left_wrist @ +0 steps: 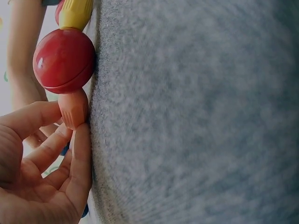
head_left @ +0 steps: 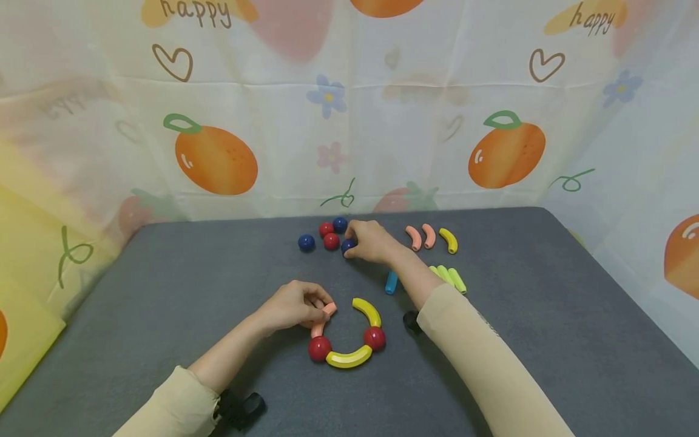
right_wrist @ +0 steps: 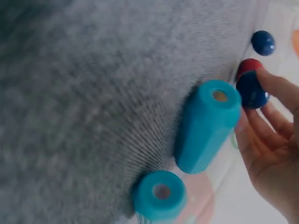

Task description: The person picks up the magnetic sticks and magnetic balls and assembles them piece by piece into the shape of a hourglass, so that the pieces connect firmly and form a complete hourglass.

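Two sleeves (head_left: 491, 358), two hands (head_left: 292, 305), three blue balls (head_left: 306, 243)

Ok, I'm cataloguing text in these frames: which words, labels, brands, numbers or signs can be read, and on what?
"happy": upper left of the printed cloth.
"happy": upper right of the same cloth.
Faint, reversed lettering on the cloth's left side: too blurred to read with certainty.
Small dark marks on the right sleeve: too small to read.
No text shows on the balls or sticks.
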### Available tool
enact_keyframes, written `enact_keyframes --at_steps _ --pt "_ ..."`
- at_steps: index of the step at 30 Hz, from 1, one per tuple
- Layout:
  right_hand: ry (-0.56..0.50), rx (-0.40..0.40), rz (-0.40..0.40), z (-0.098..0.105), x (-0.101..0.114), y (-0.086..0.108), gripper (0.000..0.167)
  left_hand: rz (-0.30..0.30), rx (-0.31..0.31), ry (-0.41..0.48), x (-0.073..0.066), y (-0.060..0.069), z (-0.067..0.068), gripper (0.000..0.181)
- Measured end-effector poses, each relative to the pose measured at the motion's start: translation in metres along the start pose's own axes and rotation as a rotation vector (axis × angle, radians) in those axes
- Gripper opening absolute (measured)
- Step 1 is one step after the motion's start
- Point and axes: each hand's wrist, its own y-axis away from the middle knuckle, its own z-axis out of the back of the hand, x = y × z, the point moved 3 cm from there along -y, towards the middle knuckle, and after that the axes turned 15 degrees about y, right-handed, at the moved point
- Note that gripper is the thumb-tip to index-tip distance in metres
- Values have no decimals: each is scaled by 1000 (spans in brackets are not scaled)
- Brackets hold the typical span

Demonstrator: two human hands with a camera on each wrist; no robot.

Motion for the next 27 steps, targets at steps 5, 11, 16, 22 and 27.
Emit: enact_keyframes --at_steps 5,11,16,22,27 --pt "-116 34 104 5 5 11 38 1 -5 -17 1 -1 0 22" --pt "-206 155 232 6 19 30 34 -18 -9 -40 2 -1 1 21" --pt "-167 231 298 0 28 38 32 -19 -5 -26 2 -1 2 22" --pt "-127 283 332 -5 35 43 29 -24 -12 -21 1 -1 2 23" --pt "-109 310 338 -8 39 47 27 -30 -11 -35 1 -1 1 20"
